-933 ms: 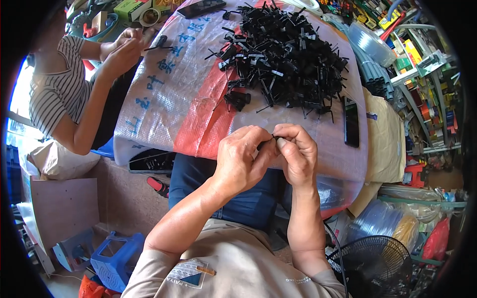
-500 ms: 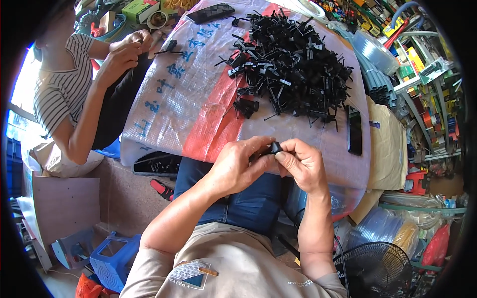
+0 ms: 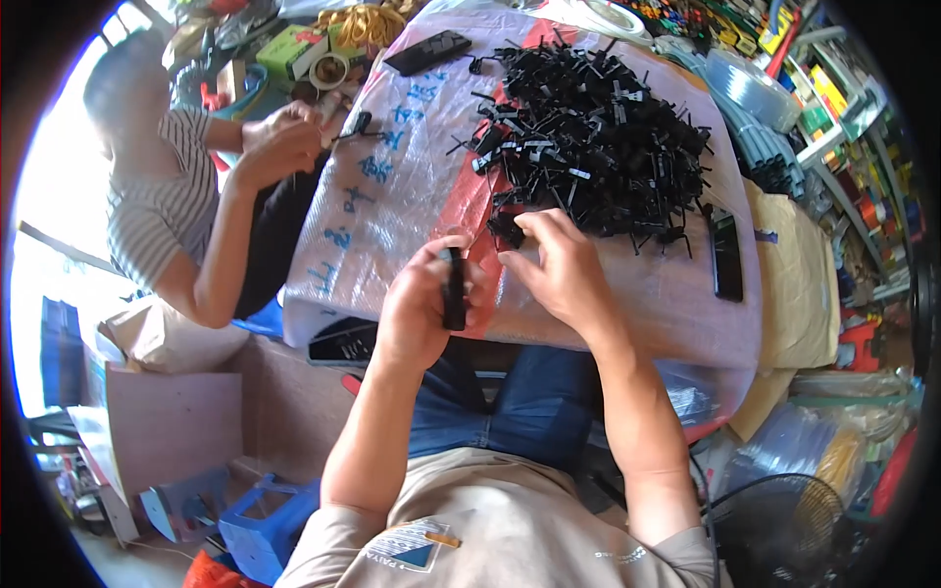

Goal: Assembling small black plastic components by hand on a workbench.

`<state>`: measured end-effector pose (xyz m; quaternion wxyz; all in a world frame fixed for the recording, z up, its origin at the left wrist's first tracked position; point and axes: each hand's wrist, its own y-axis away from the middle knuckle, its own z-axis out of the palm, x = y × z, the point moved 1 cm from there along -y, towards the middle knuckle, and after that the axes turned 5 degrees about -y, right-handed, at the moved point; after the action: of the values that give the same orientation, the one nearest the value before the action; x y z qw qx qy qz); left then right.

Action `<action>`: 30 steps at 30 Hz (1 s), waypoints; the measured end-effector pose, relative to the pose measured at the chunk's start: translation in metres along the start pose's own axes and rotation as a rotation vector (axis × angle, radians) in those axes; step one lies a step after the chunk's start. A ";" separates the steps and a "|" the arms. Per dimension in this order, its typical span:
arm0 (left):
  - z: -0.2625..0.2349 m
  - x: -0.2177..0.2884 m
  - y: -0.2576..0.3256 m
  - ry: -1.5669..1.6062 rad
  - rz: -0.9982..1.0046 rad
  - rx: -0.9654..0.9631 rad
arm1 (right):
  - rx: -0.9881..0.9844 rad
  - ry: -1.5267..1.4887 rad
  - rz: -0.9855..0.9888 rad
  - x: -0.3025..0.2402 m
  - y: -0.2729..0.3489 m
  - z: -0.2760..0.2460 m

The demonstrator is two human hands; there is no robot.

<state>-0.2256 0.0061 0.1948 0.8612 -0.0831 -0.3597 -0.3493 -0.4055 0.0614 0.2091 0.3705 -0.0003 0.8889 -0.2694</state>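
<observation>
My left hand (image 3: 420, 304) is closed around a long black plastic piece (image 3: 454, 289), held upright above the table's near edge. Its fingers are slightly blurred, and part of the piece is hidden by them. My right hand (image 3: 561, 263) reaches forward with thumb and forefinger parted beside a small black part (image 3: 505, 231) at the near left edge of a heap. I cannot tell whether the fingertips touch that part. The heap (image 3: 598, 147) consists of many black plastic parts with thin strips sticking out, piled on a white woven sheet (image 3: 392, 220) with a red stripe.
A dark phone (image 3: 726, 255) lies right of the heap, and a flat black device (image 3: 428, 52) at the far left. Across the table's left side a person (image 3: 167, 186) in a striped top works with both hands. A black fan (image 3: 784, 529) and blue stool (image 3: 270, 524) stand below.
My hands were together on a small black piece. Now they are apart: the left holds a long black piece, while the right has reached forward to the heap. The view has shifted slightly.
</observation>
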 end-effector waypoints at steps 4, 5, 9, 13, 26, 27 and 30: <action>-0.031 0.006 -0.013 0.058 -0.075 0.083 | 0.056 0.120 -0.027 0.012 0.004 0.019; -0.026 0.009 -0.016 0.001 -0.077 0.081 | 0.097 0.049 -0.054 0.011 0.006 0.015; 0.009 0.009 -0.018 -0.427 -0.037 0.149 | 0.104 -0.324 0.103 0.011 0.020 -0.023; 0.051 0.006 -0.022 -0.931 -0.050 -0.084 | 0.112 -0.539 0.139 0.021 0.037 -0.050; 0.076 -0.039 -0.031 -1.266 0.585 -0.052 | 0.120 -0.876 0.275 0.023 0.041 -0.045; 0.075 -0.041 -0.031 -1.249 0.570 -0.072 | 0.123 -0.871 0.300 0.024 0.043 -0.044; 0.073 -0.041 -0.031 -1.110 0.434 -0.171 | 0.147 -0.807 0.332 0.026 0.046 -0.044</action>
<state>-0.3076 0.0347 0.2170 0.5865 -0.3938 -0.7010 -0.0975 -0.4444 0.1164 0.1957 0.7252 0.0635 0.6395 -0.2472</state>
